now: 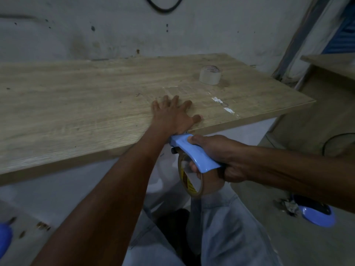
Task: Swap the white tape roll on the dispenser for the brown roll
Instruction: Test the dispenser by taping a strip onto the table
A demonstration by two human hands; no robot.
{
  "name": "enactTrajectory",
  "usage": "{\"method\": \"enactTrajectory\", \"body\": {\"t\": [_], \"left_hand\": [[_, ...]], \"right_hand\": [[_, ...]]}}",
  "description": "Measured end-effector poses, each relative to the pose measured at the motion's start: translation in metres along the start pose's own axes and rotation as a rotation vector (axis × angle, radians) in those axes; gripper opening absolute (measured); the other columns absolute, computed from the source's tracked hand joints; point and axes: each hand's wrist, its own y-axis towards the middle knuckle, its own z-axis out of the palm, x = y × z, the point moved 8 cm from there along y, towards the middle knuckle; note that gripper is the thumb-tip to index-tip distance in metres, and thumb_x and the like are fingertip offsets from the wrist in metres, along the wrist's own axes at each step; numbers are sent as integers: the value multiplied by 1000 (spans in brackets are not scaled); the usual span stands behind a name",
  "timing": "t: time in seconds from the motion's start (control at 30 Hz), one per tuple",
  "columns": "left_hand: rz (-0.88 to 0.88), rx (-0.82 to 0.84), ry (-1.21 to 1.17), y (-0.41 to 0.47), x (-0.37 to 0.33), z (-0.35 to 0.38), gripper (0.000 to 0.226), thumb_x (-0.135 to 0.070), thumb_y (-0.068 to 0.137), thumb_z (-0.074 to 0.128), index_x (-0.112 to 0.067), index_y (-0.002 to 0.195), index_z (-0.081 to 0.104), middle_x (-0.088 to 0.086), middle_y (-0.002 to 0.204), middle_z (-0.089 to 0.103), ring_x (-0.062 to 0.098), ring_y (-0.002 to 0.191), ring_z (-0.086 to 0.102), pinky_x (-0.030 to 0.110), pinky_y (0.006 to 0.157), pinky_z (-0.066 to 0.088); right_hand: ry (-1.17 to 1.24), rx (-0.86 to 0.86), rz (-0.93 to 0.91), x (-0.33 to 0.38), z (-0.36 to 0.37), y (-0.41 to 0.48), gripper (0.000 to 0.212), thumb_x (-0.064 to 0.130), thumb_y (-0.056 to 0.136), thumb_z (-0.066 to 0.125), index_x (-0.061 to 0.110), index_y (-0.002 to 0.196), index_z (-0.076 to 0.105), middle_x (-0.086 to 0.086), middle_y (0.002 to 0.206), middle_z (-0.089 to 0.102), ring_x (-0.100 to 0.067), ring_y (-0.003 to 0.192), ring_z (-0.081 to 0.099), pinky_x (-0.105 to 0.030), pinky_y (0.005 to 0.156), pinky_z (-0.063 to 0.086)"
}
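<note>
both hands were busy: left hand lay flat on the worktop, fingers spread; right hand gripped the dispenser carrying the brown roll, white roll well apart.

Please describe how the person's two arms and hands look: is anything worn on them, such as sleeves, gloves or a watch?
Both arms are bare up to the frame edges: no sleeves show. The left hand and the right hand wear no gloves, and no watch, ring or bracelet is visible on either wrist. The dim light blurs finer details. Light blue jeans cover the legs below.
</note>
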Motion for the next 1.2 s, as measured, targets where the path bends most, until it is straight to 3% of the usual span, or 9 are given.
{"method": "enactTrajectory", "body": {"t": [0.73, 0.83, 0.9, 1.0, 1.07, 1.2], "left_hand": [[0, 8, 27, -5, -1, -1, 81, -82, 86, 22, -41, 155, 20, 5, 168, 13, 34, 154, 5, 66, 117, 1], [8, -14, 48, -7, -2, -2, 82, -83, 85, 20, -41, 155, 21, 5, 168, 15, 34, 154, 7, 66, 117, 3], [8, -21, 46, -7, -3, -3, 82, -83, 85, 19, -41, 155, 21, 5, 168, 15, 34, 154, 8, 66, 117, 4], [4, -23, 49, -8, -1, -3, 82, -83, 85, 19, -41, 155, 21, 5, 168, 14, 34, 154, 7, 67, 117, 3], [-6, -19, 34, -8, 1, -2, 85, -85, 83, 20, -41, 156, 20, 6, 169, 11, 34, 155, 4, 67, 117, 2], [-62, -32, 3, -6, 5, -3, 95, -89, 79, 24, -39, 159, 12, 5, 170, -5, 31, 155, -11, 67, 117, -6]], "right_hand": [[-12, 3, 3, 1, -11, 6, 37, 29, 101, 55, -1, 81, 57, -9, 37, 58, -13, 25, 53, -18, 29, 45], [5, 6, 3, -16, -2, 14, 34, 28, 102, 54, -4, 99, 64, -10, 59, 63, -11, 29, 56, -19, 31, 45], [-54, 26, 71, -35, 5, 12, 28, 29, 102, 53, 5, 97, 64, -6, 72, 61, -10, 40, 61, -17, 34, 47], [-42, 60, 47, -34, 7, 11, 31, 25, 101, 54, 5, 78, 60, -5, 55, 63, -12, 40, 58, -18, 36, 49], [-3, 56, 26, -25, 1, 7, 33, 25, 101, 55, -1, 80, 60, -8, 43, 62, -14, 33, 57, -19, 35, 49], [-29, 40, 9, -16, -7, 5, 36, 29, 101, 56, -2, 82, 59, -10, 41, 61, -15, 30, 58, -20, 35, 51]]}}
